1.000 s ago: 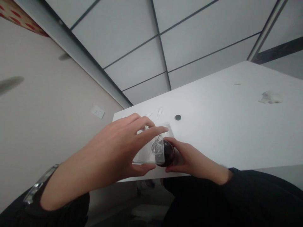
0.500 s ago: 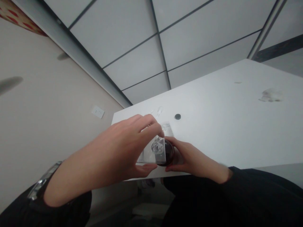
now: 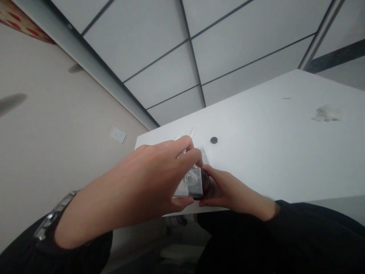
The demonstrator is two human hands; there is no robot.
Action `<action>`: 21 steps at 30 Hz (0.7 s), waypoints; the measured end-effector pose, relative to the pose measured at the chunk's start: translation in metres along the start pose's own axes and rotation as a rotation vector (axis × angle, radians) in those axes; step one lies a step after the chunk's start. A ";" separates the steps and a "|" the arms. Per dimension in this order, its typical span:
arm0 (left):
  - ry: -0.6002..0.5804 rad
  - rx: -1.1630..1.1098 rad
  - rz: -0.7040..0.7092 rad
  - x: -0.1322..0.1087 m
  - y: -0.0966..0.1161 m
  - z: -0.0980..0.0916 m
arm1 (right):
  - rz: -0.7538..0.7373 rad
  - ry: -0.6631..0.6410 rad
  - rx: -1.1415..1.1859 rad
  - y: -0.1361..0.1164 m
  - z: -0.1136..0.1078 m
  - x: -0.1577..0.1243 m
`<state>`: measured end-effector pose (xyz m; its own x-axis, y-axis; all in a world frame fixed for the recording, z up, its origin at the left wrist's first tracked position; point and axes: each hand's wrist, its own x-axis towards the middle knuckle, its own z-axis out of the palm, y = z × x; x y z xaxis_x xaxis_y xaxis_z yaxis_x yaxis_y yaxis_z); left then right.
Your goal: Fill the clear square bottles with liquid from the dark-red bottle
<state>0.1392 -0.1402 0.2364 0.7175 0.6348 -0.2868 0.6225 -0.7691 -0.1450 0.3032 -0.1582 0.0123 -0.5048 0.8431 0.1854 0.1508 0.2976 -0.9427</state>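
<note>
My left hand [image 3: 159,171] reaches in from the left, thumb and fingers closed on the edges of a clear, square-faced container [image 3: 195,188] with round ring shapes at its middle. That clear container is over a dark, round vessel [image 3: 205,183] and covers much of it from this angle. My right hand [image 3: 218,186] is wrapped round the right side of the dark vessel, with thumb and fingers curved along it. Whether the two pieces touch, I cannot tell. Behind the fingers lies a clear, flat plastic piece [image 3: 204,155], partly hidden.
A small dark round cap [image 3: 213,140] lies on the white table [image 3: 256,152] beyond my hands. Crumpled whitish material [image 3: 327,113] sits at the far right, with a thin sliver [image 3: 286,98] near it. A wall with a socket [image 3: 118,135] is on the left; panelled doors [image 3: 159,53] stand behind.
My left hand has shifted slightly to the right with the clear container, which now hides more of the dark vessel. The right hand has stayed in place.
</note>
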 end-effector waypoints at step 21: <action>-0.091 0.184 0.010 0.018 0.017 -0.016 | -0.012 0.014 -0.003 0.005 0.001 -0.001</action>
<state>0.1677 -0.1409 0.2438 0.6871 0.6240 -0.3722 0.5416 -0.7814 -0.3101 0.3031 -0.1578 0.0069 -0.4947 0.8455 0.2010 0.1471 0.3095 -0.9395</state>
